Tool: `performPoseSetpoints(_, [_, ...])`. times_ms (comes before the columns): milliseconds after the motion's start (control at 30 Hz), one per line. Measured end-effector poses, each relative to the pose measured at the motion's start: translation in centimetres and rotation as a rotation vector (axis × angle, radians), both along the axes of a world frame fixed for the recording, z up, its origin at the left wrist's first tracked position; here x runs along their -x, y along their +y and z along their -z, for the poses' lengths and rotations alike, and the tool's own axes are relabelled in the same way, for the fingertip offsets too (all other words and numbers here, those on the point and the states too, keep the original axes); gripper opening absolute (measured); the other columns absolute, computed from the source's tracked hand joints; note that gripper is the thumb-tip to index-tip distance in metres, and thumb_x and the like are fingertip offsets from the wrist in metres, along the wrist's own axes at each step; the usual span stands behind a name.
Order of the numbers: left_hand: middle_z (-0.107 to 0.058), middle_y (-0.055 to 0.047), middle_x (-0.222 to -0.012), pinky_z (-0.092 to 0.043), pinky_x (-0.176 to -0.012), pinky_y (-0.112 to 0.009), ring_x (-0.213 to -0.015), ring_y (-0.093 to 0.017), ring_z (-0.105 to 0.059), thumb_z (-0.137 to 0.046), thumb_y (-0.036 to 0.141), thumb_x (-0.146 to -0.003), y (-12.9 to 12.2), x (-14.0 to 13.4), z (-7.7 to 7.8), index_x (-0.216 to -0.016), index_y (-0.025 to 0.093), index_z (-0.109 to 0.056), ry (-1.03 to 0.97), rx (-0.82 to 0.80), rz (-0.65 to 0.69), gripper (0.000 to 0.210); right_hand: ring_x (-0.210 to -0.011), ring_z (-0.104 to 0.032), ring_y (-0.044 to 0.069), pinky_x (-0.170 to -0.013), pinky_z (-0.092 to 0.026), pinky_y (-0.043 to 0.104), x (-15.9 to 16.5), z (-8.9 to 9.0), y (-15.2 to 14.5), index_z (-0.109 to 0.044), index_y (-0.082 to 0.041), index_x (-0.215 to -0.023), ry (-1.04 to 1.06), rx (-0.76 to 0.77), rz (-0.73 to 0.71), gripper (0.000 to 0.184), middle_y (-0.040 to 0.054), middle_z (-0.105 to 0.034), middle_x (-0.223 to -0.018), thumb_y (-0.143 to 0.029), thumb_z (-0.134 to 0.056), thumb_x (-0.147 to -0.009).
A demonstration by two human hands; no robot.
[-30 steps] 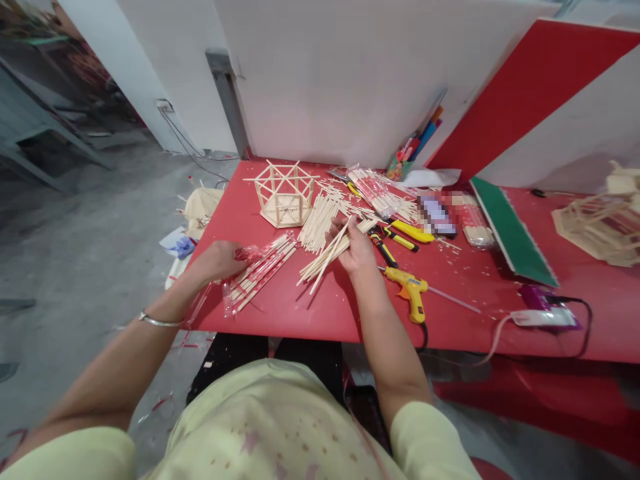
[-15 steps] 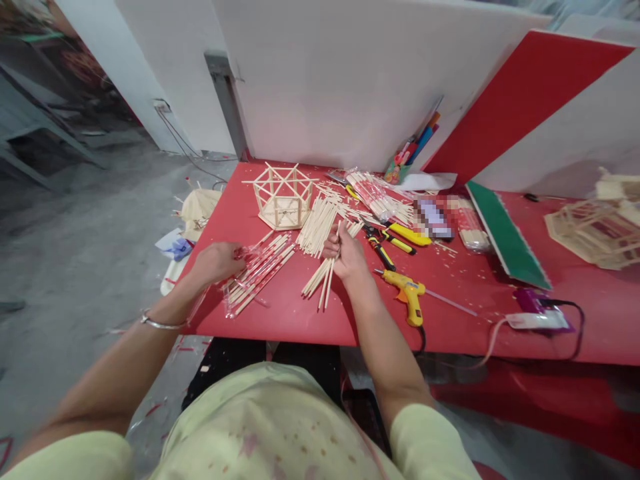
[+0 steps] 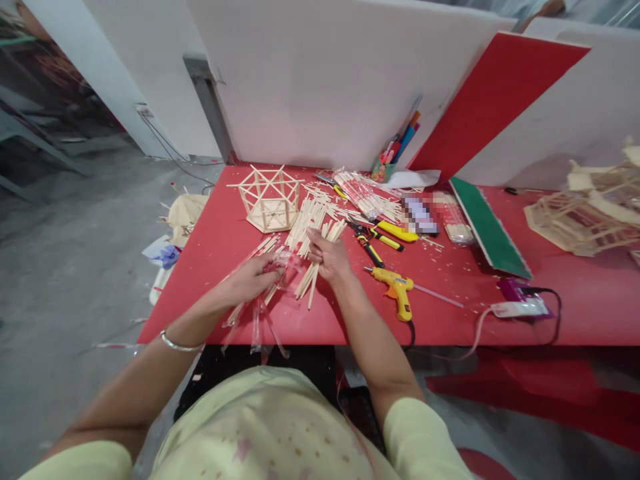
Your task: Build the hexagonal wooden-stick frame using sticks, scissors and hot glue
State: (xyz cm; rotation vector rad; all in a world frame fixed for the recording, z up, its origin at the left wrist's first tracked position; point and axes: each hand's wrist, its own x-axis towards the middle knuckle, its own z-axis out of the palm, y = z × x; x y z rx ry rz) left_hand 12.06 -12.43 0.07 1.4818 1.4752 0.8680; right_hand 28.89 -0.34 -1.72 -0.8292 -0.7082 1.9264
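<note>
My left hand is closed on a crumpled clear plastic wrapper with red print, whose strips trail to the table edge. Beneath that hand lie several pale wooden sticks, partly hidden. My right hand is wrapped round a bundle of thin wooden sticks, their lower ends pointing toward me. Just beyond it, a loose heap of sticks spreads over the red table. Behind the heap stands a six-sided stick frame on a wooden base.
To the right are pliers, a yellow cutter, and a yellow glue gun with its cord. Packaged sticks, a pen cup, a green board and a power strip lie farther off. Another stick model sits far right.
My left hand has moved right, close to my right hand, drawing the plastic wrapper along over the sticks. My right hand still grips its bundle. The view has shifted slightly.
</note>
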Motion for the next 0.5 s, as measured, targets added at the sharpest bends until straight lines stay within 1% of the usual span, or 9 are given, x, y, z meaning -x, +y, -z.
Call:
performPoseSetpoints(67, [-0.074, -0.004, -0.086, -0.053, -0.072, -0.028, -0.079, -0.020, -0.070, -0.066, 0.046, -0.091, -0.1, -0.7, 0.4, -0.101, 0.017, -0.067, -0.136, 0.066, -0.020, 0.030, -0.041, -0.028, 0.001, -0.037, -0.020, 0.015, -0.2, -0.2, 0.2, -0.066, -0.016, -0.079, 0.010, -0.034, 0.076, 0.042, -0.0151, -0.038, -0.048, -0.031, -0.098, -0.056])
performPoseSetpoints(133, [-0.074, -0.004, -0.082, -0.052, -0.066, -0.026, -0.071, -0.018, -0.068, -0.069, 0.045, -0.087, -0.4, -1.4, 0.3, -0.106, 0.017, -0.068, -0.226, 0.136, -0.072, 0.034, -0.041, -0.029, 0.001, -0.038, -0.020, 0.015, -0.5, -0.4, 0.3, -0.066, -0.017, -0.079, 0.033, -0.049, 0.111, 0.043, -0.0148, -0.038, -0.049, -0.032, -0.098, -0.055])
performPoseSetpoints(200, [-0.071, -0.002, -0.075, -0.048, -0.060, -0.024, -0.062, -0.015, -0.063, -0.071, 0.040, -0.083, -0.7, -2.0, 0.1, -0.101, 0.016, -0.070, -0.224, 0.147, -0.120, 0.030, -0.042, -0.028, 0.001, -0.038, -0.019, 0.015, -0.8, -0.6, 0.5, -0.066, -0.017, -0.079, 0.065, -0.052, 0.099, 0.044, -0.0145, -0.039, -0.050, -0.035, -0.098, -0.054])
performPoseSetpoints(267, [-0.069, -0.001, -0.071, -0.045, -0.058, -0.022, -0.059, -0.013, -0.058, -0.070, 0.033, -0.079, -0.9, -2.4, 0.0, -0.089, 0.015, -0.073, -0.175, 0.111, -0.134, 0.021, -0.042, -0.027, 0.000, -0.038, -0.018, 0.015, -0.9, -0.7, 0.4, -0.068, -0.016, -0.079, 0.083, -0.063, 0.089, 0.046, -0.0141, -0.040, -0.052, -0.039, -0.098, -0.054])
performPoseSetpoints(333, [-0.067, 0.000, -0.069, -0.041, -0.056, -0.022, -0.057, -0.012, -0.055, -0.068, 0.028, -0.075, -0.6, -2.6, 0.2, -0.082, 0.015, -0.074, -0.130, 0.058, -0.147, 0.016, -0.042, -0.026, 0.000, -0.038, -0.019, 0.016, -0.7, -0.6, 0.1, -0.067, -0.016, -0.076, 0.062, -0.079, 0.084, 0.047, -0.0139, -0.040, -0.051, -0.043, -0.099, -0.054])
performPoseSetpoints(433, [-0.060, 0.002, -0.059, -0.035, -0.051, -0.022, -0.051, -0.010, -0.047, -0.066, 0.027, -0.075, 0.4, -2.4, 1.0, -0.083, 0.015, -0.076, -0.119, -0.037, -0.241, 0.018, -0.041, -0.029, 0.002, -0.037, -0.021, 0.018, 0.4, -0.2, -1.1, -0.064, -0.017, -0.070, -0.003, -0.090, -0.033, 0.047, -0.0134, -0.039, -0.047, -0.043, -0.100, -0.053])
performPoseSetpoints(500, [-0.059, 0.002, -0.056, -0.035, -0.051, -0.022, -0.049, -0.010, -0.046, -0.068, 0.028, -0.075, 1.3, -2.2, 1.2, -0.086, 0.014, -0.078, -0.157, -0.075, -0.293, 0.020, -0.041, -0.033, 0.003, -0.037, -0.024, 0.019, 1.1, 0.0, -2.0, -0.063, -0.018, -0.071, -0.018, -0.073, -0.127, 0.050, -0.0121, -0.043, -0.048, -0.043, -0.102, -0.052])
